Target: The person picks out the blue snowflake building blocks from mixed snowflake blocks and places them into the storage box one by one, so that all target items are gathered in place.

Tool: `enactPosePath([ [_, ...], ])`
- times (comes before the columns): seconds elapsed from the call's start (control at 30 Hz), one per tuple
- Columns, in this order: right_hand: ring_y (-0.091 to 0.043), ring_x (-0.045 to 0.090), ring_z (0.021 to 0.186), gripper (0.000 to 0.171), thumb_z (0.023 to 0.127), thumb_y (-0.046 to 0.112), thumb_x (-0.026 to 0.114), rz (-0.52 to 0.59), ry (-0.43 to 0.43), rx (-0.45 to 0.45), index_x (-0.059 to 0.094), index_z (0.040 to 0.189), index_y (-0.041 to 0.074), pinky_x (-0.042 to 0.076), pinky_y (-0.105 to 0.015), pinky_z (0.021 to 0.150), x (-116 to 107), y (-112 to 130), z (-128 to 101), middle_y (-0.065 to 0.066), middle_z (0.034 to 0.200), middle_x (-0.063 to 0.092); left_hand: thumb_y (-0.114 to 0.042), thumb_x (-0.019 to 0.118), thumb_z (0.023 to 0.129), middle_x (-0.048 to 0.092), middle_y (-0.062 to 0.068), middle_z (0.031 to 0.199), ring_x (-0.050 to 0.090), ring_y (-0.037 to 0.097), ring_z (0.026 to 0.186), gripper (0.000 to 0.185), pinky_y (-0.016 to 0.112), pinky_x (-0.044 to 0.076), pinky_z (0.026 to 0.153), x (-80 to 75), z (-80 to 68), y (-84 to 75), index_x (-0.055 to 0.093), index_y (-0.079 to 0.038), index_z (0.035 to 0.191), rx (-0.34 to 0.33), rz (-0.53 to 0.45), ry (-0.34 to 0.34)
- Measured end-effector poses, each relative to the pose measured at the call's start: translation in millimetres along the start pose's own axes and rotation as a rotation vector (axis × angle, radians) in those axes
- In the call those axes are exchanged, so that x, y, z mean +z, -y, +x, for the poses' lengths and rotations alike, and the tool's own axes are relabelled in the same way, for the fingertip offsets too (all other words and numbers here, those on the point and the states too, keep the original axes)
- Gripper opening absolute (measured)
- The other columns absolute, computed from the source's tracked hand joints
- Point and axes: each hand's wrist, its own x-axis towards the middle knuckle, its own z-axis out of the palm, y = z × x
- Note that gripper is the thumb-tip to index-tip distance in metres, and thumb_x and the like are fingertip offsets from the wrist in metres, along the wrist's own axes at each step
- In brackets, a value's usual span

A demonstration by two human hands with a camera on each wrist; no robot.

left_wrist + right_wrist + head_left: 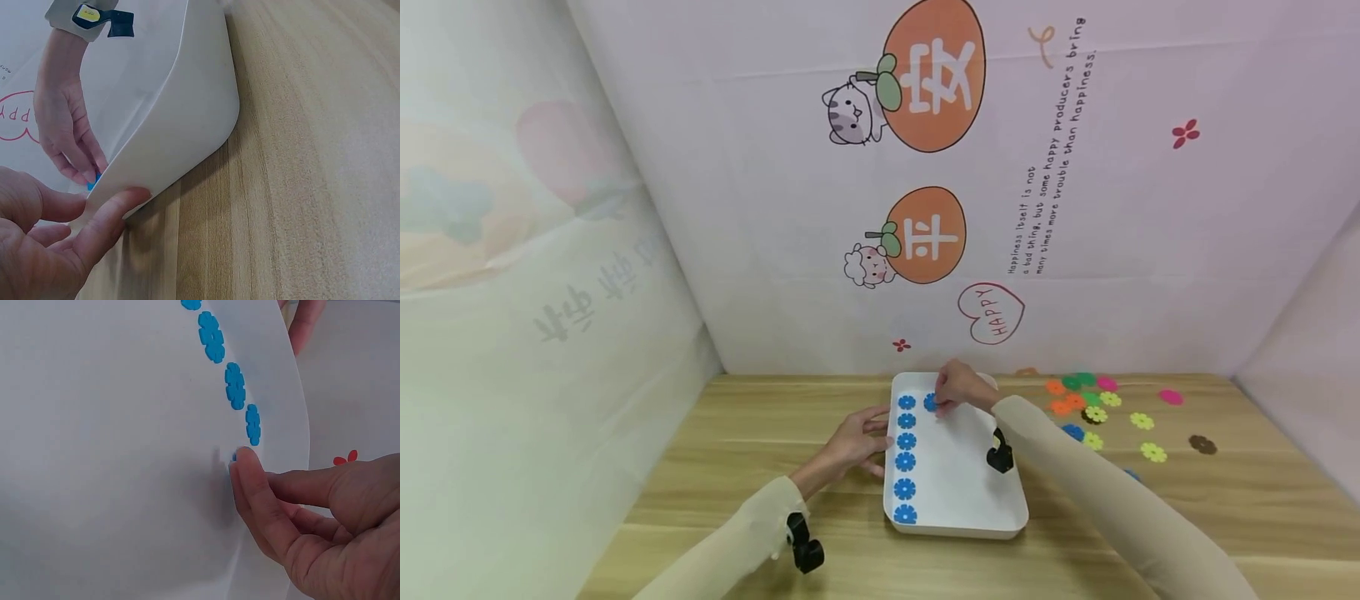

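Blue flower piece (931,403) is pinched by the right hand (958,387) near the far rim of the white tray (958,508), whose left edge is touched by the left hand's (850,446) relaxed fingers.

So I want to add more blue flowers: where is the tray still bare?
The tray is bare right of the blue flower column, down to its near edge. The far left corner is crowded: the right hand places a flower there.
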Motion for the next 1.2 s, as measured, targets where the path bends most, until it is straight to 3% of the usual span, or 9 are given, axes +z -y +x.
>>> enactPosePath([
  [0.3, -0.026, 0.076, 0.073, 0.007, 0.095, -0.002, 0.071, -0.045, -0.055, 0.029, 0.065, 0.091, -0.004, 0.067, -0.032, 0.079, 5.7, 2.5, -5.1, -0.017, 0.084, 0.074, 0.004, 0.065, 0.099, 0.052, 0.033, 0.149, 0.073, 0.039, 0.109, 0.065, 0.041, 0.069, 0.064, -0.5, -1.7, 0.1, 0.041, 0.0, 0.158, 0.01, 0.003, 0.0],
  [0.7, -0.023, 0.074, 0.067, 0.012, 0.093, 0.001, 0.075, -0.034, -0.123, 0.05, 0.065, 0.097, -0.005, 0.068, -0.029, 0.075, 13.2, -1.4, 4.6, -0.013, 0.08, 0.069, 0.003, 0.065, 0.099, 0.052, 0.032, 0.149, 0.071, 0.039, 0.112, 0.064, 0.041, 0.069, 0.064, -0.5, -2.1, -0.1, 0.041, 0.0, 0.158, 0.006, 0.005, -0.005],
  [0.97, -0.028, 0.075, 0.071, 0.014, 0.092, 0.001, 0.077, -0.06, -0.169, 0.015, 0.066, 0.09, -0.007, 0.067, -0.031, 0.074, 15.5, 4.2, -3.1, -0.019, 0.079, 0.073, 0.003, 0.065, 0.099, 0.052, 0.032, 0.15, 0.072, 0.038, 0.111, 0.063, 0.04, 0.069, 0.065, -1.0, -1.1, -0.3, 0.042, -0.001, 0.158, 0.002, 0.0, -0.008],
  [1.2, -0.029, 0.077, 0.073, 0.012, 0.093, 0.002, 0.075, -0.041, -0.154, 0.017, 0.068, 0.09, -0.006, 0.068, -0.033, 0.078, 12.2, 4.9, -6.3, -0.019, 0.082, 0.074, 0.003, 0.065, 0.099, 0.053, 0.032, 0.148, 0.072, 0.038, 0.111, 0.063, 0.04, 0.069, 0.064, 0.5, -2.2, -1.4, 0.042, 0.0, 0.157, 0.003, 0.001, -0.017],
])
